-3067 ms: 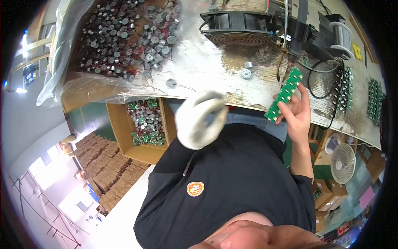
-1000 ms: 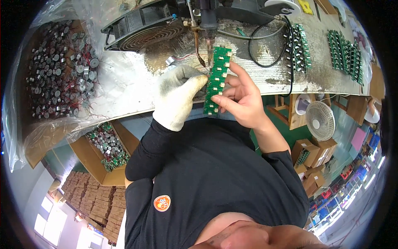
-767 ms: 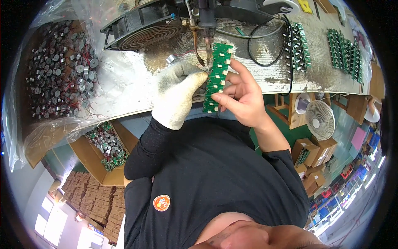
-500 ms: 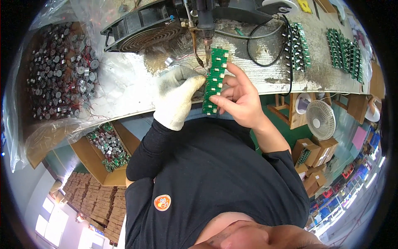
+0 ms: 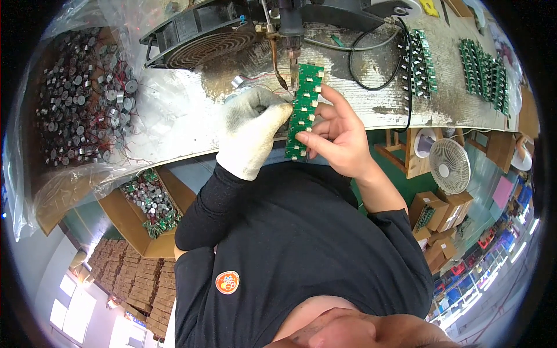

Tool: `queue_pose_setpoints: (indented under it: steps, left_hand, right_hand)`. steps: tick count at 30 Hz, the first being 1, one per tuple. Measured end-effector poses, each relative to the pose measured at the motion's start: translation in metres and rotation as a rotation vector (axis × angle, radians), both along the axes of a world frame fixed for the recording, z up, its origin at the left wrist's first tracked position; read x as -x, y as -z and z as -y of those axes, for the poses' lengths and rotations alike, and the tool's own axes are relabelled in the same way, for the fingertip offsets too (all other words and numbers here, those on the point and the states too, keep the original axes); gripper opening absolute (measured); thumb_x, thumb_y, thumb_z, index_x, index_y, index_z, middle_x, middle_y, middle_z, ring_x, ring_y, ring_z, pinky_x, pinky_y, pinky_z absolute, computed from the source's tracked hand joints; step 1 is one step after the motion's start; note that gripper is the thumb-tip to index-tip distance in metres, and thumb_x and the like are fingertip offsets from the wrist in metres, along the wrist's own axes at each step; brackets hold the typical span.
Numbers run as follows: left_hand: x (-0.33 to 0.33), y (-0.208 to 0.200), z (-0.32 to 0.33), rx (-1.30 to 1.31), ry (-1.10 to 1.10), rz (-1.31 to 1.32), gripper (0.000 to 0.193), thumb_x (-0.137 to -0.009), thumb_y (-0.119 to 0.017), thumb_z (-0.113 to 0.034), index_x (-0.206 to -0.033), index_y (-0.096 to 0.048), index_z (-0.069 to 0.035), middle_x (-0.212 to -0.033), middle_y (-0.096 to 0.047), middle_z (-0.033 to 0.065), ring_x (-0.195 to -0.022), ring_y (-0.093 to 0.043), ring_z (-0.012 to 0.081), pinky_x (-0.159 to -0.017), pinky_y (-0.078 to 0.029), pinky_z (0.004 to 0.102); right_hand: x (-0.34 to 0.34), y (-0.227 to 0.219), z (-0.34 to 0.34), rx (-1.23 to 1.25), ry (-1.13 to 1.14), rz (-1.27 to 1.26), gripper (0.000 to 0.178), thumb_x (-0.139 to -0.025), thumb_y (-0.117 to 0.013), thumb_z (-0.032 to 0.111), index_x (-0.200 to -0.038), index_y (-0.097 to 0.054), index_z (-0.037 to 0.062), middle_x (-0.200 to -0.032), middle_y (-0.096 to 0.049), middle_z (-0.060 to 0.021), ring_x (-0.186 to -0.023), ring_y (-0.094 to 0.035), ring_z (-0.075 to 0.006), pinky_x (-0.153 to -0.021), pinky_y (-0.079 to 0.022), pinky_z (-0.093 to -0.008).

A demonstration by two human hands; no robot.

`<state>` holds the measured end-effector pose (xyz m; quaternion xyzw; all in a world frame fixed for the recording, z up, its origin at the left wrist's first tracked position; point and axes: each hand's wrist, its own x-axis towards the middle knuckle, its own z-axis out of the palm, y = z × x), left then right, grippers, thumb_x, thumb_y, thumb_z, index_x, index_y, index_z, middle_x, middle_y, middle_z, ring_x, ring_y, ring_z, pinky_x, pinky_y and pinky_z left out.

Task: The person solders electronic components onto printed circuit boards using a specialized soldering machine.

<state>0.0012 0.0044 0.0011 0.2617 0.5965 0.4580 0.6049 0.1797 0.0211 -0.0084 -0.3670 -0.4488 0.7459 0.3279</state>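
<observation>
A long green circuit board strip, dotted with small white connectors, stands nearly upright in the picture. My bare right hand grips its right edge, thumb on the face and fingers behind. My left hand, in a whitish glove, is pinched closed against the board's left edge; whatever lies between its fingertips is hidden. Just above, the soldering iron points down beside the board's upper left edge. A thin brass-coloured tube slants toward the same spot. Left of these, a small silver motor with reddish wires lies on the bench.
A black round fan stands behind my left hand. Many small motors fill a plastic-lined box at left. A carton below holds boards with motors. Finished-looking board rows and a looped black cable lie at right.
The board has tilted slightly, its upper end shifting right and away from me. Both hands have moved a little to the right with it, keeping their grips.
</observation>
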Motion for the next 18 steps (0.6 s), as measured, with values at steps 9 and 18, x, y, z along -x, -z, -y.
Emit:
queue_pose_setpoints:
  steps: [9, 18]
  left_hand:
    - [-0.0046, -0.0073, 0.0002, -0.015, -0.02, 0.011, 0.011, -0.081, -0.064, -0.008, -0.081, -0.064, 0.002, -0.072, -0.061, 0.0037, -0.065, -0.056, 0.0085, -0.057, -0.044, 0.0234]
    - [-0.005, -0.0001, 0.0033, 0.026, -0.015, 0.032, 0.01, -0.082, -0.064, -0.007, -0.084, -0.064, 0.003, -0.074, -0.062, 0.0041, -0.067, -0.057, 0.0085, -0.058, -0.045, 0.023]
  right_hand:
    - [-0.0008, -0.0039, -0.0004, -0.019, 0.022, -0.011, 0.074, -0.08, -0.064, -0.008, -0.142, -0.024, 0.0013, -0.104, -0.059, -0.0152, -0.069, -0.062, -0.013, -0.053, -0.05, -0.0219]
    - [-0.0018, 0.0022, 0.0038, -0.008, 0.024, 0.001, 0.074, -0.08, -0.064, -0.008, -0.141, -0.025, 0.0015, -0.104, -0.059, -0.015, -0.067, -0.061, -0.0127, -0.053, -0.049, -0.0217]
